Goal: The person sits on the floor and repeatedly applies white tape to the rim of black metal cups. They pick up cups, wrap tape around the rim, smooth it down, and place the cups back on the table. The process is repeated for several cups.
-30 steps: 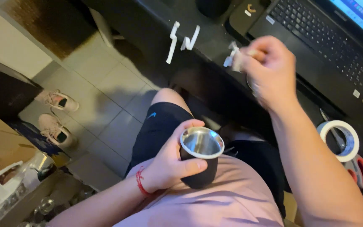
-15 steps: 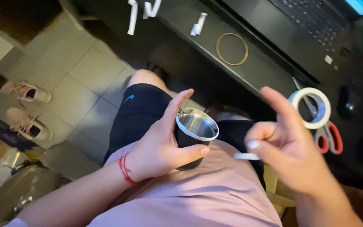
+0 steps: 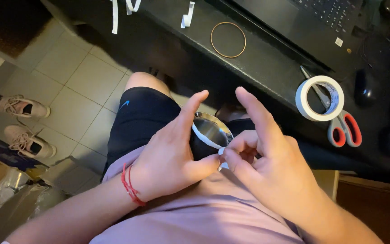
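Observation:
My left hand (image 3: 170, 158) grips a small dark cup with a shiny metal rim (image 3: 211, 129), held over my lap. A white strip of tape (image 3: 206, 139) lies across the cup's rim. My right hand (image 3: 267, 167) pinches the near end of that strip between thumb and finger, right beside my left thumb. The index finger of each hand points up. The lower part of the cup is hidden behind my hands.
A black desk (image 3: 267, 58) runs across the top with a laptop (image 3: 321, 18), a roll of white tape (image 3: 319, 97), red-handled scissors (image 3: 344, 129), a thin ring (image 3: 228, 39) and white tape strips (image 3: 187, 16). Two shoes (image 3: 21, 122) lie on the tiled floor at left.
My right hand came from the desk edge with a white tape strip down to the cup and now presses the strip across its rim. My left hand kept hold of the cup.

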